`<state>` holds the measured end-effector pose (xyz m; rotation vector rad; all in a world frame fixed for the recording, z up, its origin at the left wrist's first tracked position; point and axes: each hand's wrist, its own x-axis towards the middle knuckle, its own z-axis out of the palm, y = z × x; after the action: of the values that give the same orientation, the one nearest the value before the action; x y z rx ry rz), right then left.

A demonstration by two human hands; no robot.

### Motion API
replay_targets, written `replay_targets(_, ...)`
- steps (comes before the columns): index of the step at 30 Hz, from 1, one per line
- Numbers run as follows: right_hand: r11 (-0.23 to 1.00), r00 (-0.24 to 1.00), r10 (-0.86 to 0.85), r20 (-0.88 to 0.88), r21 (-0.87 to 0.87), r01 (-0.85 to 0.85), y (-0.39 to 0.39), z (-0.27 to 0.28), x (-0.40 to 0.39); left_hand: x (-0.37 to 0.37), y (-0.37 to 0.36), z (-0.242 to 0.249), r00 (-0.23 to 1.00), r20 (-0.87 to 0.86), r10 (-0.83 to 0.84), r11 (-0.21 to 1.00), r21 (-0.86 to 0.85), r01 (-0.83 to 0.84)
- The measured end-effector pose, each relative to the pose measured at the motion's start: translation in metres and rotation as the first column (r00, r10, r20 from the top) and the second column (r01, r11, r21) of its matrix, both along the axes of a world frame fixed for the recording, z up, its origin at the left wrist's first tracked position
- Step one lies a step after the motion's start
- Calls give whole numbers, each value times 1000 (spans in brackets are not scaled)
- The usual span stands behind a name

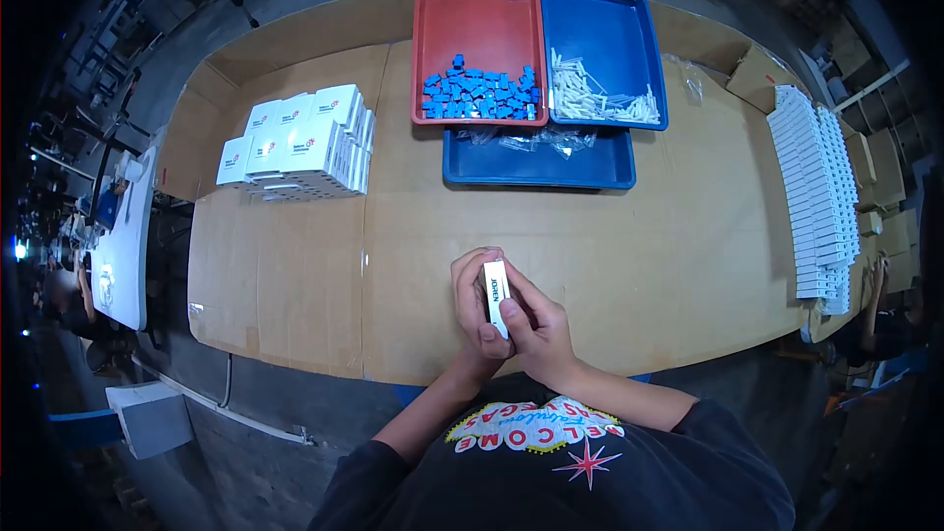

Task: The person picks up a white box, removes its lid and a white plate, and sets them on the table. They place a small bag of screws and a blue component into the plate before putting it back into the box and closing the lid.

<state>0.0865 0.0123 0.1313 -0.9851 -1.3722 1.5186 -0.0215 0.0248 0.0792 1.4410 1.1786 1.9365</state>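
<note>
Close to my body, both hands hold a small white box (497, 287) with dark lettering along its narrow side. My left hand (466, 300) wraps round its left side, with the fingers closed. On the other side, my right hand (547, 336) grips it, the thumb pressed on the lower part of the printed face. The box stands on end between my palms, and its lower end is partly hidden by the fingers. Beneath the hands lies the cardboard-covered table (423, 236).
At the back, a red tray (477, 25) holds blue pieces (482, 93) beside a blue tray (600, 25) of white sticks (580, 88). A lower blue tray (541, 172) holds clear plastic bags. White boxes (300, 143) are stacked left; rows of white boxes (814, 197) line the right edge.
</note>
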Motion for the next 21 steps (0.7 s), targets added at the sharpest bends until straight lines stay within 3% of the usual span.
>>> replay_targets(7,975,994,-71,84,217,51,1,-8,-2,0,-2,3,999,-32,18,999,-30,-19)
replay_targets(13,981,996,-37,80,193,21,0,-4,0,-1,-1,4,999,-19,-35,998,49,36)
replay_targets(16,988,999,-7,44,157,0,11,-8,-2,0,3,1,999,-37,-3,997,-74,0)
replay_targets(19,961,967,-4,-254,-269,-66,23,-1,10,-7,10,11,986,-148,-71,994,-97,57)
replay_targets(20,921,975,16,-221,-376,-100,29,9,16,-11,8,4,971,-217,-105,985,-159,71)
replay_targets(21,958,987,100,-125,-256,-130,34,0,24,-11,6,-5,981,-93,-171,966,-211,148)
